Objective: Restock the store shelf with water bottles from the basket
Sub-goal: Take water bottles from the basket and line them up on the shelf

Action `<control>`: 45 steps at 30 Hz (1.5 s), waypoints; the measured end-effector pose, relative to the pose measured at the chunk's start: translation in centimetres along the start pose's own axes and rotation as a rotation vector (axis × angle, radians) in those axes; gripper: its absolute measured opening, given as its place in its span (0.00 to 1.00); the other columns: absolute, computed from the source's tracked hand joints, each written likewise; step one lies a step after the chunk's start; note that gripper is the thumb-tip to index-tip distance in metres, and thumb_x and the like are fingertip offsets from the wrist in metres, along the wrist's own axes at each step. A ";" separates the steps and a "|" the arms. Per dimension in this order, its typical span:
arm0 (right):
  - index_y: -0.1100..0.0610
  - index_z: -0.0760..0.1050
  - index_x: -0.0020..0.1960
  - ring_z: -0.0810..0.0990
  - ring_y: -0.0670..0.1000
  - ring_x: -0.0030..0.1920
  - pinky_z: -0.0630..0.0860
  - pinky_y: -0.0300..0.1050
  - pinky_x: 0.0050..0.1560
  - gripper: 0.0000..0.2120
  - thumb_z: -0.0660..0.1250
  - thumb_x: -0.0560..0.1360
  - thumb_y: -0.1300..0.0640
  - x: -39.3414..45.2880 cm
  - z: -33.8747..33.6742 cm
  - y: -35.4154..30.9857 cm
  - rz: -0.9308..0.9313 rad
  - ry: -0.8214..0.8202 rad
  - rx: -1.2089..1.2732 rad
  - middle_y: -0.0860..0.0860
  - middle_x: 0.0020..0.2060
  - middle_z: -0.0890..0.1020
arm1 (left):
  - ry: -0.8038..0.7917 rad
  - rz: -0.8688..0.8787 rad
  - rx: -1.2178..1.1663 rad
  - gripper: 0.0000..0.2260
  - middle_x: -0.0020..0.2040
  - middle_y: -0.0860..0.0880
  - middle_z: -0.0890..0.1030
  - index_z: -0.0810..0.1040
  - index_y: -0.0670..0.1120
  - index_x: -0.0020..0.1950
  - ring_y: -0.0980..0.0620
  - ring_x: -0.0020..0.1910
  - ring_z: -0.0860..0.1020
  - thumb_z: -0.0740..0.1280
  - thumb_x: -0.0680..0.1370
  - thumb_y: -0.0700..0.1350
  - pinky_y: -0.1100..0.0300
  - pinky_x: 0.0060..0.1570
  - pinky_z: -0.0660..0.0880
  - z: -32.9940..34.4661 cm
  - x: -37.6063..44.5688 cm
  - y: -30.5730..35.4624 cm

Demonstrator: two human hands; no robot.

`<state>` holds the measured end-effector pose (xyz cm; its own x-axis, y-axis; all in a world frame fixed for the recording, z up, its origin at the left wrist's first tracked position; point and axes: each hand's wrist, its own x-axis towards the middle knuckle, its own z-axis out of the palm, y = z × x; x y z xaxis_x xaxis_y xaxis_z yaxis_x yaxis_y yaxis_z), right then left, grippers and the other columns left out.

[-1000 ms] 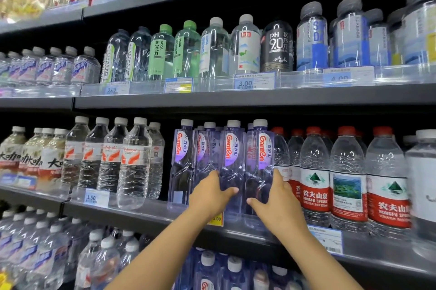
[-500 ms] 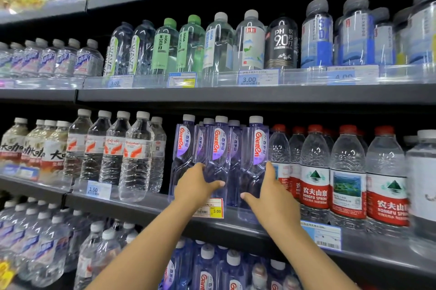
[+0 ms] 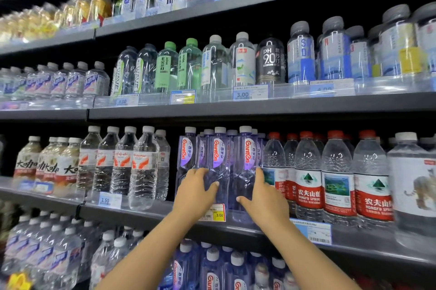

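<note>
Purple Ganten water bottles point(image 3: 245, 155) stand in a tight group on the middle shelf point(image 3: 146, 215), behind a yellow 3.00 price tag point(image 3: 218, 214). My left hand point(image 3: 194, 194) holds the middle front Ganten bottle point(image 3: 219, 157) low on its body, with the thumb across its front. My right hand point(image 3: 263, 200) grips the right front bottle, fingers up along its right side and thumb on its front. Both bottles stand upright on the shelf. The basket is out of view.
Red-labelled Nongfu Spring bottles point(image 3: 309, 178) press close on the right. Clear bottles with orange labels point(image 3: 144, 167) stand on the left. More Ganten bottles point(image 3: 212, 268) fill the shelf below, and mixed soda waters point(image 3: 240, 60) line the shelf above.
Both hands have slid a little to the left with the front Ganten bottles, closing them together. The view has tilted upward.
</note>
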<state>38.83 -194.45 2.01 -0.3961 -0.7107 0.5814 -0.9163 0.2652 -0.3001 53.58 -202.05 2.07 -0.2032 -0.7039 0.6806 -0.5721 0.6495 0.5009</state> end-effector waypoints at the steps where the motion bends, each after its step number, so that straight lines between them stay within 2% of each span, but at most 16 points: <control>1: 0.55 0.45 0.76 0.78 0.52 0.53 0.78 0.46 0.45 0.42 0.65 0.74 0.39 -0.2 -0.1 0.0 -0.004 0.004 0.015 0.53 0.59 0.77 | 0.020 0.028 0.011 0.21 0.66 0.48 0.71 0.68 0.48 0.70 0.49 0.62 0.73 0.64 0.79 0.53 0.56 0.61 0.69 -0.7 -0.3 0.1; 3: 0.55 0.48 0.76 0.71 0.54 0.65 0.74 0.48 0.60 0.41 0.64 0.74 0.39 -1.1 -0.6 -0.3 -0.040 0.031 0.044 0.54 0.67 0.70 | 0.052 0.079 0.026 0.21 0.65 0.49 0.72 0.69 0.48 0.70 0.49 0.62 0.72 0.64 0.78 0.52 0.57 0.61 0.69 -2.2 -1.2 0.3; 6: 0.54 0.52 0.76 0.62 0.52 0.72 0.62 0.46 0.71 0.35 0.61 0.77 0.40 -3.5 -1.7 -1.2 -0.199 0.087 0.108 0.51 0.72 0.64 | 0.068 0.160 0.070 0.22 0.66 0.50 0.73 0.69 0.48 0.70 0.52 0.63 0.72 0.65 0.78 0.53 0.61 0.62 0.67 -5.0 -3.8 0.1; 8: 0.52 0.52 0.77 0.57 0.51 0.74 0.56 0.47 0.74 0.33 0.60 0.78 0.41 -5.7 -2.0 -2.1 -0.330 0.053 0.128 0.49 0.74 0.61 | 0.042 0.164 0.074 0.22 0.66 0.53 0.72 0.68 0.49 0.71 0.55 0.64 0.71 0.65 0.78 0.54 0.63 0.62 0.66 -7.2 -6.4 -0.7; 10: 0.50 0.52 0.77 0.54 0.50 0.75 0.53 0.47 0.75 0.32 0.59 0.78 0.42 -8.3 -1.5 -3.3 -0.422 -0.021 0.159 0.47 0.75 0.58 | 0.026 0.171 0.135 0.23 0.65 0.55 0.72 0.68 0.51 0.71 0.56 0.63 0.71 0.64 0.78 0.56 0.61 0.63 0.68 -9.5 -9.6 -2.3; 13: 0.49 0.52 0.77 0.52 0.48 0.75 0.50 0.45 0.75 0.31 0.57 0.78 0.40 -12.6 1.0 -5.7 -0.518 -0.146 0.212 0.46 0.76 0.56 | 0.012 0.138 0.291 0.27 0.61 0.54 0.75 0.70 0.50 0.69 0.54 0.60 0.72 0.58 0.75 0.64 0.62 0.60 0.69 -12.9 -15.4 -6.2; 15: 0.49 0.52 0.77 0.53 0.49 0.76 0.50 0.44 0.74 0.31 0.57 0.78 0.40 -15.7 3.5 -7.9 -0.574 -0.230 0.247 0.47 0.76 0.56 | -0.008 0.057 0.361 0.30 0.59 0.51 0.76 0.73 0.48 0.67 0.52 0.59 0.74 0.54 0.72 0.65 0.60 0.58 0.69 -15.1 -19.9 -9.2; 18: 0.51 0.56 0.76 0.56 0.50 0.75 0.52 0.43 0.73 0.30 0.59 0.78 0.42 -21.5 7.5 -11.9 -0.658 -0.355 0.307 0.49 0.75 0.60 | -0.036 -0.107 0.446 0.28 0.56 0.47 0.78 0.76 0.44 0.63 0.45 0.56 0.77 0.57 0.72 0.62 0.55 0.56 0.71 -18.3 -27.8 -13.5; 21: 0.52 0.59 0.75 0.60 0.52 0.73 0.54 0.44 0.71 0.30 0.60 0.77 0.43 -27.9 10.8 -15.7 -0.767 -0.466 0.340 0.51 0.73 0.63 | -0.037 -0.290 0.514 0.28 0.58 0.46 0.78 0.75 0.43 0.64 0.45 0.57 0.77 0.59 0.73 0.60 0.56 0.57 0.70 -21.4 -36.0 -16.6; 23: 0.53 0.60 0.75 0.61 0.53 0.72 0.56 0.44 0.71 0.31 0.60 0.76 0.42 -32.1 12.7 -17.9 -0.841 -0.538 0.350 0.52 0.72 0.65 | -0.053 -0.438 0.543 0.25 0.61 0.48 0.76 0.73 0.45 0.68 0.47 0.59 0.76 0.62 0.76 0.59 0.55 0.58 0.71 -23.4 -41.1 -17.5; 26: 0.52 0.60 0.75 0.63 0.54 0.71 0.60 0.46 0.69 0.30 0.60 0.76 0.43 -37.8 15.2 -20.5 -0.916 -0.667 0.362 0.52 0.72 0.65 | -0.037 -0.597 0.589 0.20 0.61 0.51 0.75 0.73 0.49 0.66 0.50 0.61 0.74 0.66 0.77 0.54 0.55 0.57 0.72 -26.0 -48.7 -19.0; 35: 0.51 0.59 0.75 0.61 0.53 0.73 0.58 0.49 0.72 0.29 0.57 0.78 0.41 -51.4 20.6 -24.1 -1.103 -0.958 0.248 0.49 0.74 0.64 | -0.002 -1.090 0.761 0.23 0.63 0.48 0.77 0.72 0.47 0.69 0.48 0.62 0.74 0.64 0.77 0.57 0.54 0.60 0.72 -29.6 -69.5 -19.2; 37: 0.50 0.59 0.75 0.59 0.52 0.74 0.58 0.49 0.73 0.29 0.56 0.78 0.39 -53.2 22.1 -24.3 -1.137 -1.018 0.192 0.50 0.75 0.62 | 0.032 -1.190 0.783 0.23 0.62 0.47 0.78 0.72 0.47 0.68 0.46 0.61 0.75 0.64 0.76 0.57 0.53 0.59 0.73 -30.2 -72.7 -18.4; 39: 0.50 0.55 0.77 0.52 0.53 0.76 0.55 0.52 0.74 0.29 0.51 0.79 0.38 -54.6 23.2 -24.3 -1.189 -1.078 0.099 0.50 0.77 0.56 | 0.053 -1.253 0.806 0.22 0.59 0.46 0.79 0.75 0.46 0.65 0.45 0.59 0.77 0.65 0.76 0.58 0.51 0.56 0.74 -30.2 -75.2 -17.3; 41: 0.49 0.53 0.77 0.46 0.54 0.77 0.50 0.54 0.75 0.30 0.47 0.80 0.37 -55.4 23.8 -24.5 -1.229 -1.072 0.036 0.50 0.78 0.50 | 0.054 -1.310 0.822 0.20 0.57 0.47 0.80 0.76 0.46 0.61 0.45 0.56 0.77 0.65 0.75 0.58 0.52 0.53 0.75 -29.9 -77.1 -16.1; 45: 0.48 0.53 0.77 0.42 0.53 0.77 0.47 0.55 0.74 0.31 0.46 0.79 0.35 -55.5 24.4 -24.8 -1.259 -1.050 0.022 0.49 0.78 0.48 | 0.031 -1.348 0.851 0.21 0.51 0.46 0.82 0.80 0.46 0.55 0.45 0.53 0.79 0.61 0.73 0.60 0.53 0.53 0.73 -28.8 -79.5 -14.4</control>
<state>84.95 -177.49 -41.26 0.7748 -0.5660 -0.2817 -0.6066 -0.7911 -0.0787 100.88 -147.16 -43.82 0.8054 -0.5923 0.0223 -0.5714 -0.7661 0.2943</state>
